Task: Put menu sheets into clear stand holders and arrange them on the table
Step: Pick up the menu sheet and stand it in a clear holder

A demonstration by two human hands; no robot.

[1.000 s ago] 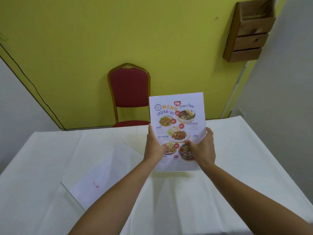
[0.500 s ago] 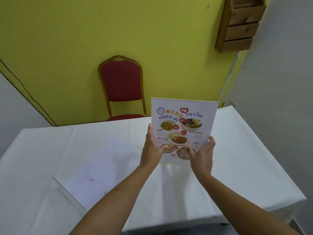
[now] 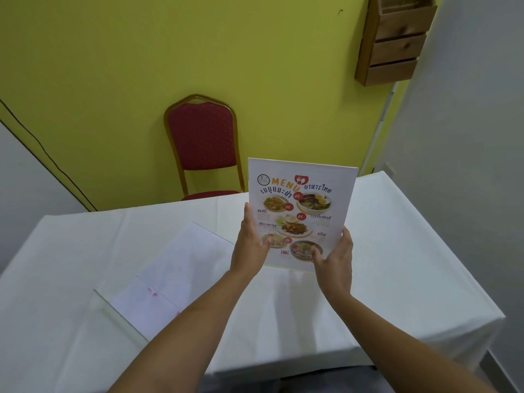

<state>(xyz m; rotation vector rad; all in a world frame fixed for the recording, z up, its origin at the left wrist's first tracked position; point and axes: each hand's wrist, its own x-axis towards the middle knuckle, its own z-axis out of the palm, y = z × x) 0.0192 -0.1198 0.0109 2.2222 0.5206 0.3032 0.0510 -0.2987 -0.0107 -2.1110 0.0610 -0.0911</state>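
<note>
White cloth covers the table (image 3: 397,251). Both hands, left (image 3: 251,245) and right (image 3: 334,262), grip the menu (image 3: 300,211) by its lower edges. It looks stiff, light, probably slippery.

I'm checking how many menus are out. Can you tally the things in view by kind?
Upright printed menu, held by left hand and right hand: 1
Clear holder with a sheet, lying flat on the table: 1
Red chair: 1
Wooden wall drawers: 1
Total: 4
</note>
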